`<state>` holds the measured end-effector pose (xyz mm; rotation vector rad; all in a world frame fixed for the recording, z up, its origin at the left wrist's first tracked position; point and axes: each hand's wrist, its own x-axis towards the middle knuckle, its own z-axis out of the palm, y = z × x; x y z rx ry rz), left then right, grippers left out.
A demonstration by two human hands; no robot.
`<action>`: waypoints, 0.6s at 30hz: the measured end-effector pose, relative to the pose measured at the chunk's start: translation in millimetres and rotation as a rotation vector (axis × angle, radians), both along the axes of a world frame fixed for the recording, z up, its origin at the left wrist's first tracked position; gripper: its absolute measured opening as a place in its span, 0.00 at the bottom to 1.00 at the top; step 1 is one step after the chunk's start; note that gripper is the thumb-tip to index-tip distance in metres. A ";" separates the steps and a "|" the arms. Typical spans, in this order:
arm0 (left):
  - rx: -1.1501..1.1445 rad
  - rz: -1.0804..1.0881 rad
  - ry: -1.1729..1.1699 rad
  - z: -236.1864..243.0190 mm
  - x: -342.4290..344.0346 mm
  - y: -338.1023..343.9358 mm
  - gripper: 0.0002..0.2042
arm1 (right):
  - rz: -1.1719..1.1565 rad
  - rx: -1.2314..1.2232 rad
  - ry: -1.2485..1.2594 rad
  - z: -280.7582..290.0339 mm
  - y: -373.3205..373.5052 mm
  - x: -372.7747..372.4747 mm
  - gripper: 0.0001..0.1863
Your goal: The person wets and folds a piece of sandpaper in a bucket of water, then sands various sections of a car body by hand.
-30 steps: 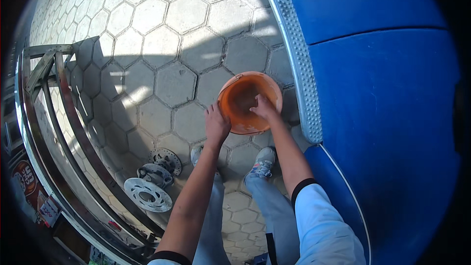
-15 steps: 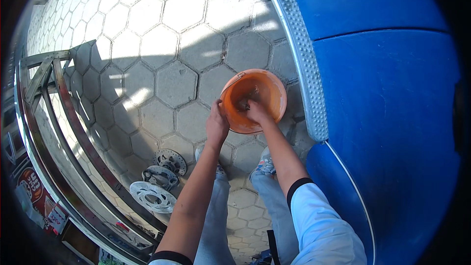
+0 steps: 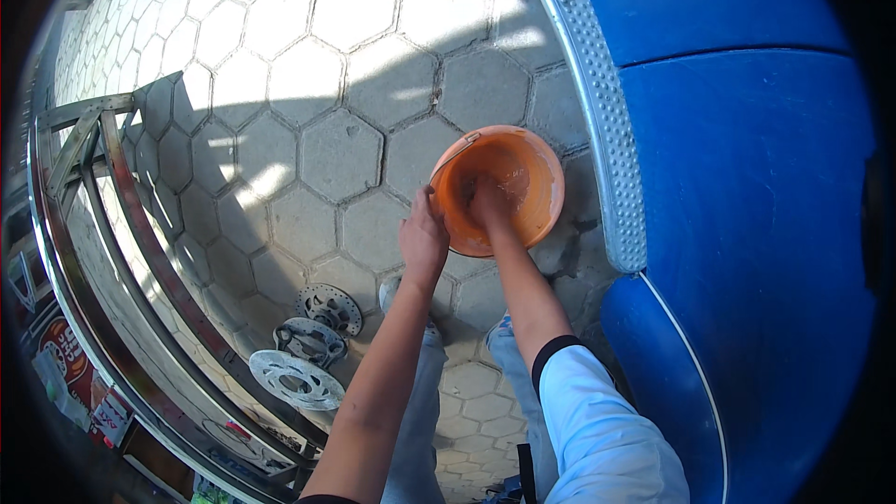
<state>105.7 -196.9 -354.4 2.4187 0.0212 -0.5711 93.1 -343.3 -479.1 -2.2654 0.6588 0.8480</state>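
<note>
An orange plastic bucket [image 3: 530, 215] with a wire handle sits on the paving in front of my feet, some cloudy wetness visible inside it. My left hand [image 3: 424, 238] grips the left side of its rim with curled fingers. My right hand [image 3: 485, 201] reaches down inside the bucket; its fingertips are hidden there, so what they touch or hold cannot be seen.
A blue painted panel [image 3: 747, 224] with a studded metal step [image 3: 611, 149] runs along the right. A curved metal frame [image 3: 140, 252] stands at left, beside perforated metal discs [image 3: 299, 378] near my feet. Hexagonal pavers [image 3: 341, 154] cover the ground, partly sunlit.
My right hand has moved deeper into the bucket. The bucket and my left hand on its rim appear slightly higher and farther right in the picture.
</note>
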 end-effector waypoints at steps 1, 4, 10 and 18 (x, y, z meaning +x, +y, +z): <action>-0.022 0.003 0.001 6.1 -2.9 -15.6 0.21 | 0.003 -0.022 0.001 -9.2 -11.1 -7.9 0.19; 0.117 -0.160 -0.496 27.8 -12.0 -62.3 0.18 | 0.051 0.132 -0.108 -23.4 -39.2 -20.6 0.21; -0.087 -0.105 0.180 -87.2 -18.5 -76.0 0.19 | 0.182 -0.015 0.025 -19.5 -51.3 -7.7 0.21; -0.209 0.071 0.336 -179.2 3.0 -101.3 0.20 | 0.194 -0.017 -0.031 -30.2 -64.7 -9.2 0.19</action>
